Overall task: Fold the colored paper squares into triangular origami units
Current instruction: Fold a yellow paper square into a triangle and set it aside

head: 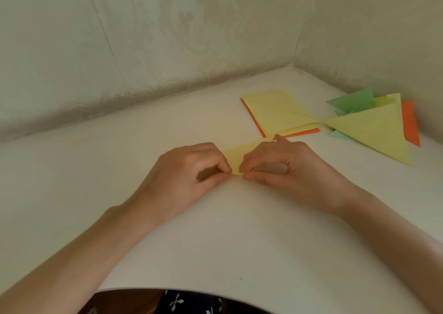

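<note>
- Two hands meet at the near middle of the white table [215, 230]. Under its front edge we note a strip of dark patterned fabric [191, 301].
- Left hand [191, 167]: thumb and forefinger are pressed together on the near edge of the yellow sheet [236, 156], with the other fingers curled in.
- Right hand [282, 165]: it makes the same pinch, thumb against forefinger, clamped on that edge just beside the left. One finger sticks out past the hand toward the stack.
- The yellow sheet lies low on the table between and under both hands. Only a wedge shows in the gap, so we cannot tell how many folds it already carries.
- Our reading is that a crease or corner match is in hand at the near edge.
- To do it well, we would line the layers up exactly before flattening.
- We would then hold one pinch as anchor and draw the other outward along the fold, pressing down against the table.
- The paper looks thin, and layers that slip would give a skewed point.
- Just beyond the right hand sits a stack of yellow squares [278, 112], with orange sheets [302, 132] peeking out beneath. We judge this to be unfolded stock.
- Far right, near the wall [143, 50], is a pile of folded pieces. A large yellow triangle [374, 131] lies on top, green triangles [352, 101] behind and under it, and an orange piece [411, 124] on its far side.
- The yellow triangle's tip comes very near the stack's corner.
</note>
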`<state>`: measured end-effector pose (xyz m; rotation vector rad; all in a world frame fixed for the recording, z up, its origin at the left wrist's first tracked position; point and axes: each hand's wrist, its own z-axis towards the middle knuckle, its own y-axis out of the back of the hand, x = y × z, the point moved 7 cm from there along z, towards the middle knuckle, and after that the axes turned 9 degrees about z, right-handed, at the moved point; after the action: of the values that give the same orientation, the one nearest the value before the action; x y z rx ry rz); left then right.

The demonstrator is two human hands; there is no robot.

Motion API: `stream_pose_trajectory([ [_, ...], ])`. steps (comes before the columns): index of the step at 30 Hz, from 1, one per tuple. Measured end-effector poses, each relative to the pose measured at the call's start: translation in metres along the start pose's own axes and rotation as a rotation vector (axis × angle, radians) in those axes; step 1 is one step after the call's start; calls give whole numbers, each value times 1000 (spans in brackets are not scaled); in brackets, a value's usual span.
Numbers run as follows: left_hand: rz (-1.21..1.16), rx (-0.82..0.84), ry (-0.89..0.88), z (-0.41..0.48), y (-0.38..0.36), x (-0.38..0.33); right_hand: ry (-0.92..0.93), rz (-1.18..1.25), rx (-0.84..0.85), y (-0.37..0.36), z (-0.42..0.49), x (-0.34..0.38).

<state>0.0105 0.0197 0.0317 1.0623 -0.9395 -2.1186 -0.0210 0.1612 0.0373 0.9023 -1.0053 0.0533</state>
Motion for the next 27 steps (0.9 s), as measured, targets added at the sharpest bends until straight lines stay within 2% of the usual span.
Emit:
stream_pose_trajectory([
  [8, 191, 71, -131, -7, 2, -11, -101, 121, 127, 0, -3, -3],
  [11, 237, 136, -177, -14, 2, -13, -83, 56, 173, -3, -2, -5],
  [18, 242, 223, -188, -18, 2, -18, -102, 52, 126, -6, 2, -2],
  [27, 264, 196, -183, -19, 2, -22, -231, 64, 89, -8, 2, -11],
])
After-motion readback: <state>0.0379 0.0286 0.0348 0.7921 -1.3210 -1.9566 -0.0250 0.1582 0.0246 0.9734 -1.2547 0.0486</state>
